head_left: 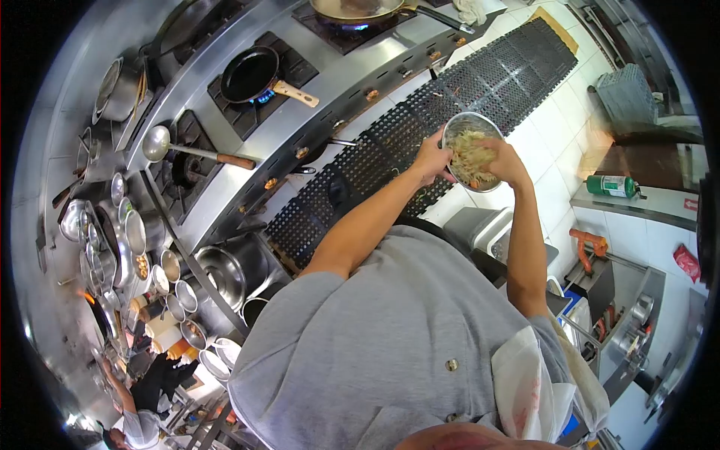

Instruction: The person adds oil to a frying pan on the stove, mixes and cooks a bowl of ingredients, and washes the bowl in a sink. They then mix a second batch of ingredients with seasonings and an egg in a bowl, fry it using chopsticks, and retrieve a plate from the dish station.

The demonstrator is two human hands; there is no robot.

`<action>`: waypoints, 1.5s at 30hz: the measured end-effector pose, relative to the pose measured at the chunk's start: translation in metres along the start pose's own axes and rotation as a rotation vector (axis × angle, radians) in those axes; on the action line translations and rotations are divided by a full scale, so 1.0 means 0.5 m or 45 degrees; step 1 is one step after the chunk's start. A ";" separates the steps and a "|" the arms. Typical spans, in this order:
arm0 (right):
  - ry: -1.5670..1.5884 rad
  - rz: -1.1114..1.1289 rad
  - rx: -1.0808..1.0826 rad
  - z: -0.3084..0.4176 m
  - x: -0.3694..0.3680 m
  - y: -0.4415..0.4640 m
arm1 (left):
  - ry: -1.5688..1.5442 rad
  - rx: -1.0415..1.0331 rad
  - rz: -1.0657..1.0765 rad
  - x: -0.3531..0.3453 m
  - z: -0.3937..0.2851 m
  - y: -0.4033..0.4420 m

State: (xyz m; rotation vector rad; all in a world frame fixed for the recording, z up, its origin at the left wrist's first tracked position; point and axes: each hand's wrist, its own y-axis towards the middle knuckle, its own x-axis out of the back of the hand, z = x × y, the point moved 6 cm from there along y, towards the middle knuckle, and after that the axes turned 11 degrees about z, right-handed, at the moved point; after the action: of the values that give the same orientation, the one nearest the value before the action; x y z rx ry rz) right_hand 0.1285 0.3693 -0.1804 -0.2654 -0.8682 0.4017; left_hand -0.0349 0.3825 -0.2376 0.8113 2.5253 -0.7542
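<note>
A round metal bowl [448, 129] is held out over the black floor mat, gripped at its near left rim by my left hand [433, 159]. Pale green shredded vegetables [469, 154] fill it, with a few orange bits near the lower edge. My right hand [507, 163] reaches in over the opposite rim, its fingers curled into the shreds and the fingertips partly buried. On the stove to the left, a black frying pan [251, 75] with a wooden handle sits over a lit blue flame.
A larger pan [356, 7] is on another lit burner. A ladle [156, 142] lies across the stove at left. The perforated black mat [420, 105] runs along the stove front. A grey bin [469, 225] stands near my right arm. Another person [139, 424] is at lower left.
</note>
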 end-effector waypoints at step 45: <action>0.638 -0.346 -0.098 -0.050 0.010 0.011 | 0.070 -0.181 0.064 -0.033 -0.020 -0.001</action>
State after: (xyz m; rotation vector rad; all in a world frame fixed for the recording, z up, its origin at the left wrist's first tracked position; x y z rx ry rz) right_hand 0.1496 0.3747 -0.1949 -0.2978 -0.4172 0.0402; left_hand -0.0244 0.3814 -0.2213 0.8537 2.5621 -0.5362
